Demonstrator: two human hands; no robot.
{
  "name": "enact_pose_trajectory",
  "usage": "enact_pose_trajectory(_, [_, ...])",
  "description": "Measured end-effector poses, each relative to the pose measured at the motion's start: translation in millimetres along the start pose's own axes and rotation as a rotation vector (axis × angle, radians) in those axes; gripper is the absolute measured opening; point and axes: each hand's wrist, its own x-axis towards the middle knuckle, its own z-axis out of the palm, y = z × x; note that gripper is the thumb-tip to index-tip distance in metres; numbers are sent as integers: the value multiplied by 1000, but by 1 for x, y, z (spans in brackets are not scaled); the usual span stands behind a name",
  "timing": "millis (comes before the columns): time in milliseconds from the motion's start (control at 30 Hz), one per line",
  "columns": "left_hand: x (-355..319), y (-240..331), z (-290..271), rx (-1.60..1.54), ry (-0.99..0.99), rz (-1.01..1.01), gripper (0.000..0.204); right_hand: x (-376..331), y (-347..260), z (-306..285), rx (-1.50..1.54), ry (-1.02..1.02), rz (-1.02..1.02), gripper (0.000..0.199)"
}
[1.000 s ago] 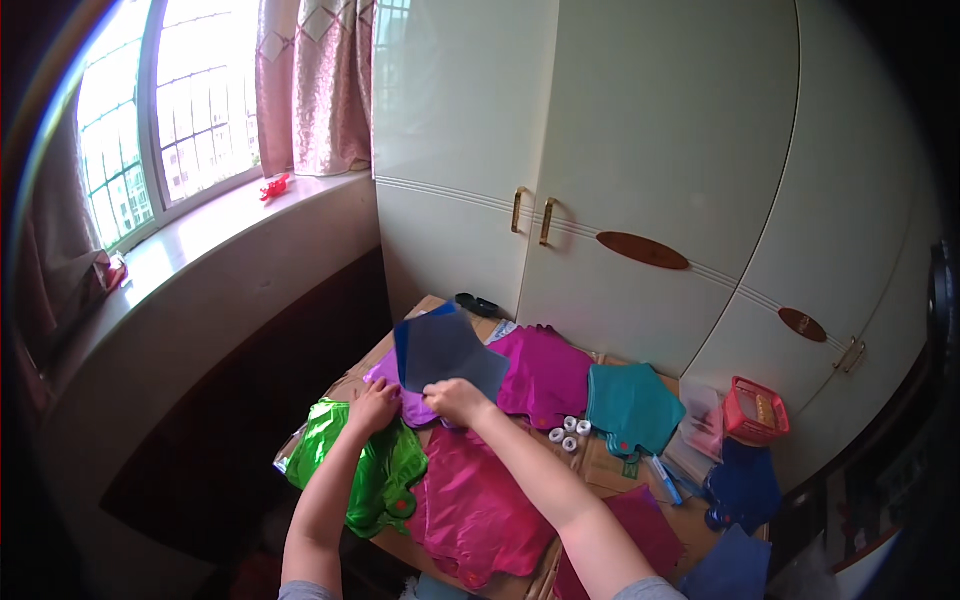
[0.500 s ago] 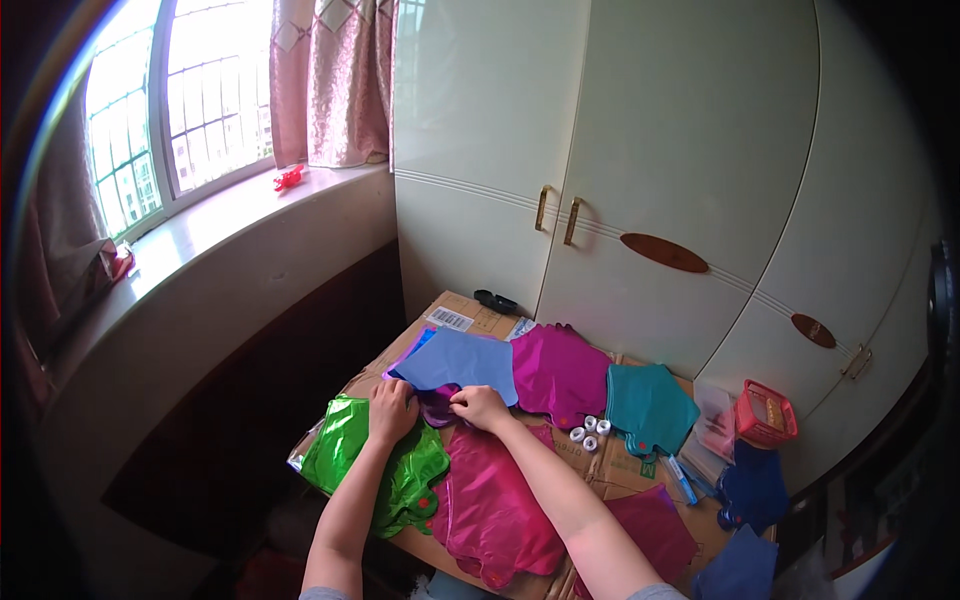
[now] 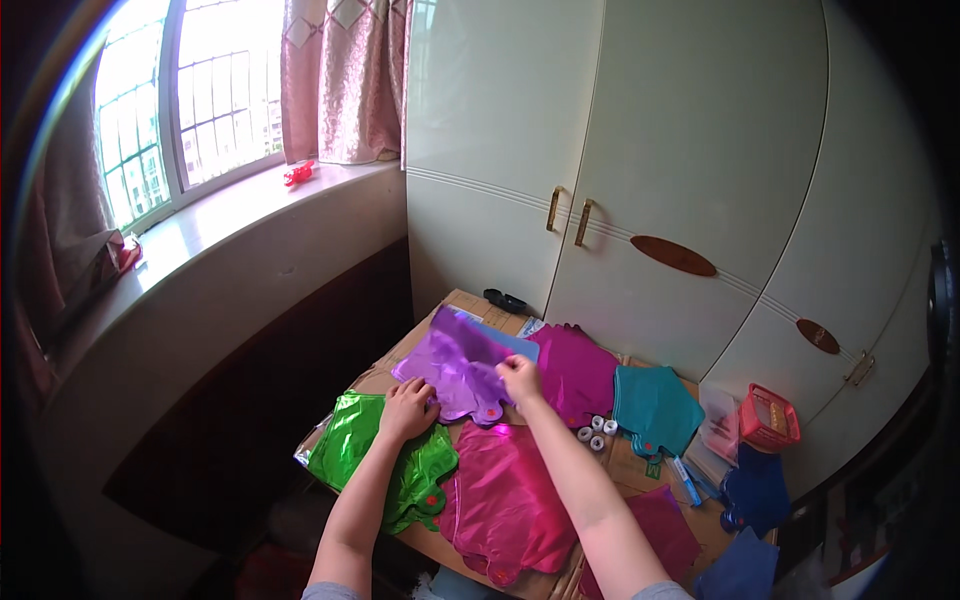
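Note:
A flat, shiny purple foil balloon [image 3: 455,365] lies partly folded over at the far left of the cardboard, a red dot on its rounded tab. My right hand [image 3: 519,380] pinches its right edge. At its lower left edge, my left hand [image 3: 407,410] rests with fingers laid out flat. Under it shows a blue-grey sheet [image 3: 515,346]. Green foil balloons [image 3: 350,440] lie below my left hand, and a pink-red stack [image 3: 510,500] lies between my forearms. Right of my right hand is a magenta stack [image 3: 575,370].
Small white rolls [image 3: 597,433] stand beside a teal foil stack [image 3: 657,408]. Farther right are a blue marker [image 3: 687,482], a red basket [image 3: 769,418] and dark blue foil [image 3: 755,490]. A black object [image 3: 505,300] lies at the cardboard's back edge, before white cupboards [image 3: 690,150].
The purple foil, bunched between my hands before, is now spread over most of the blue-grey sheet. My right hand has moved right and away from me; my left has flattened out.

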Motion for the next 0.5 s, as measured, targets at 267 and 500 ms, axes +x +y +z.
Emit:
enact_pose_trajectory(267, [-3, 0, -6, -7, 0, -17, 33, 18, -141, -83, -401, 345, -750, 10])
enact_pose_trajectory(500, [-5, -17, -25, -88, 48, -194, 41, -77, -201, -50, -675, -273, -1346, 20])
